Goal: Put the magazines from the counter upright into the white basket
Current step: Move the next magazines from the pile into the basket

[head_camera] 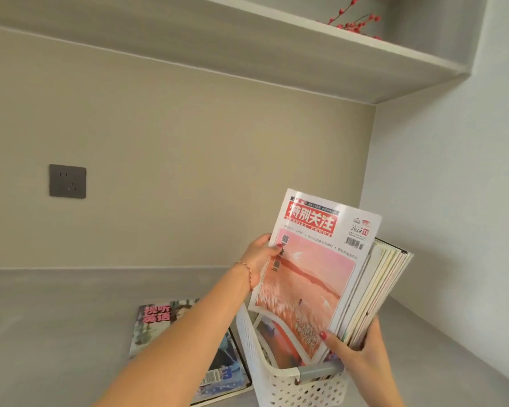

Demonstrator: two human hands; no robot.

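Over white basket: pink-cover magazine, red masthead, upright, both hands gripping.

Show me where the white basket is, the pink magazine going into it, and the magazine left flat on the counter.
white basket (291,386): head view, perforated front wall.
pink magazine (309,277): head view, middle of its cover.
flat magazine (156,318): head view, upper left of its cover.
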